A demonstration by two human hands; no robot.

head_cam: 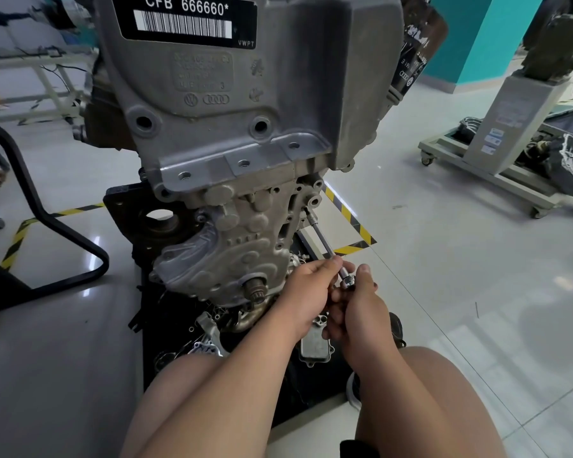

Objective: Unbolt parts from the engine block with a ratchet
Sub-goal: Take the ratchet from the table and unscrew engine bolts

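Observation:
A grey engine block (232, 133) stands upright in front of me, with a black barcode label at its top. A ratchet (347, 281) with a long extension bar (321, 238) reaches up and left to a bolt (307, 211) low on the block's right edge. My left hand (306, 299) pinches the lower end of the extension bar near the ratchet head. My right hand (361, 320) is wrapped around the ratchet's handle just below the head; the handle itself is hidden in the fist.
Loose removed parts, among them a finned metal cover (315, 348), lie on a black mat (166, 328) under the engine. A black chair frame (47, 219) stands left. Yellow-black floor tape (351, 223) runs behind. A wheeled stand (497, 166) sits at right.

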